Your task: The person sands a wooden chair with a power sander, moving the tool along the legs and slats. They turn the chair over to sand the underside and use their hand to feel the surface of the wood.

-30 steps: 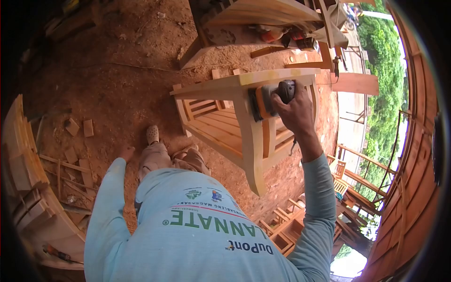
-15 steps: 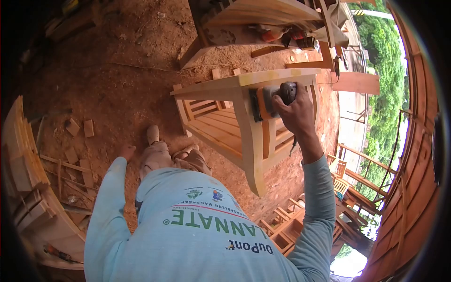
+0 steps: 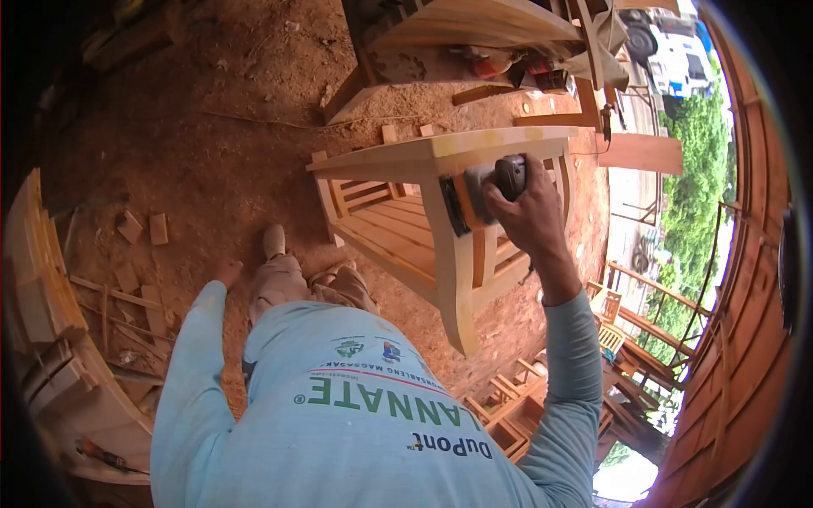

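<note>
My right hand (image 3: 532,203) is wrapped round the dark knob of an electric sander (image 3: 476,196) with an orange band. The sander's flat dark pad lies against the pale leg of a wooden bench (image 3: 453,254), just below its armrest. Slats form the bench's seat and back, and its wood is bare. On the left side, my left hand (image 3: 227,273) hangs low beside my leg, away from the bench. It touches no object that I can see, and its fingers are too small and shadowed to make out.
A wooden worktable (image 3: 474,46) with bottles under its top stands beyond the bench. Wood offcuts (image 3: 158,229) lie on the dirt floor at left, near stacked boards (image 3: 42,279). Wooden chairs (image 3: 517,415) stand at lower right. A cord (image 3: 288,124) crosses the ground; a truck (image 3: 682,63) shows outside.
My right hand and the sander have shifted slightly left and down along the bench leg. My left hand has barely moved. A truck has come into view outside.
</note>
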Available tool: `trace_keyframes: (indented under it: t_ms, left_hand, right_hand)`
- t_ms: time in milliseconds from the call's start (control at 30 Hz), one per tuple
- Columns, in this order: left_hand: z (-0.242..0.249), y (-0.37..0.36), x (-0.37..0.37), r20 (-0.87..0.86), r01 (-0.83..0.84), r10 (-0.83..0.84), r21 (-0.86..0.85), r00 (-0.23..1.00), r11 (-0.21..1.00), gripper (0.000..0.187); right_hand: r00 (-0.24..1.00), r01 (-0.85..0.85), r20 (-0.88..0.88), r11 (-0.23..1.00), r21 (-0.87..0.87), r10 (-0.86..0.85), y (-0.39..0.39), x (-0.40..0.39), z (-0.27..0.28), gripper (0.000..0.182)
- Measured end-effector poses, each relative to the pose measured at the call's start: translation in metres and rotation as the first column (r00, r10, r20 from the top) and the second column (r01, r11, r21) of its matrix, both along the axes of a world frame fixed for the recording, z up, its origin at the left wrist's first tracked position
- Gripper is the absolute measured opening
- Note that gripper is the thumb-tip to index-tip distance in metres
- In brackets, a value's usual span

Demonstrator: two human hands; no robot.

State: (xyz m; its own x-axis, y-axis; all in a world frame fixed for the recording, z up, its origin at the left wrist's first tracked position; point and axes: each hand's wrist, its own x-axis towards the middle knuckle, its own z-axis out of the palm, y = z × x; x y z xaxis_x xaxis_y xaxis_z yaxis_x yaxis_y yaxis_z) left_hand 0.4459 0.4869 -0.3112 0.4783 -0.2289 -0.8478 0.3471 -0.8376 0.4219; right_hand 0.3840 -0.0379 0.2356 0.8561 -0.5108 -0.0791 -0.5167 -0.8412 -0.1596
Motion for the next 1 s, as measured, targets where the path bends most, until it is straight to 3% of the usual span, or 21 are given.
trace_keyframes:
  t_ms: [67,167,267,367,467,600,667,700,867,1000]
  left_hand:
    - [0.004,-0.001,-0.002,0.071,0.045,-0.047,0.026,0.996,0.999,0.045]
    - [0.024,-0.008,-0.001,0.125,0.08,-0.082,0.026,0.989,0.996,0.045]
    - [0.016,-0.006,-0.001,0.056,0.043,-0.042,-0.018,0.998,0.999,0.045]
    - [0.0,0.002,-0.006,0.083,0.058,-0.058,-0.003,0.995,0.998,0.045]
    - [0.0,0.006,-0.01,0.118,0.101,-0.103,0.029,0.988,0.994,0.043]
    - [-0.014,0.013,-0.009,0.12,0.115,-0.115,0.007,0.986,0.993,0.042]
    - [-0.02,0.015,-0.012,0.088,0.013,-0.013,-0.001,0.996,1.0,0.044]
    - [-0.022,0.016,-0.013,0.075,-0.038,0.038,-0.002,0.996,0.999,0.044]
    - [-0.029,0.022,-0.021,0.133,0.014,-0.015,0.004,0.991,1.0,0.041]
    - [-0.005,0.015,-0.018,0.15,-0.016,0.017,-0.004,0.989,1.0,0.04]
  right_hand:
    - [0.989,-0.008,0.146,0.999,-0.036,0.014,0.001,0.002,-0.016,0.067]
    - [0.996,0.075,0.033,0.991,0.107,-0.078,0.005,0.005,-0.002,0.067]
    - [0.991,-0.008,-0.133,1.0,0.005,0.008,0.002,-0.004,0.01,0.067]
    - [0.999,-0.004,-0.04,1.0,0.0,0.004,0.01,0.002,0.006,0.069]
    - [0.983,-0.013,0.182,1.0,-0.013,0.015,0.01,0.003,-0.017,0.07]
    - [1.0,-0.019,-0.007,0.999,0.026,0.02,0.005,-0.008,-0.001,0.072]
    - [0.991,-0.012,-0.13,1.0,0.022,0.014,0.009,-0.01,0.014,0.073]
    - [0.995,-0.02,-0.098,1.0,0.011,0.021,0.009,-0.008,0.012,0.073]
    - [0.986,-0.035,0.16,0.995,-0.092,0.049,0.004,-0.001,-0.024,0.073]
    - [1.0,0.012,0.009,0.999,0.05,-0.013,0.01,-0.01,-0.002,0.075]
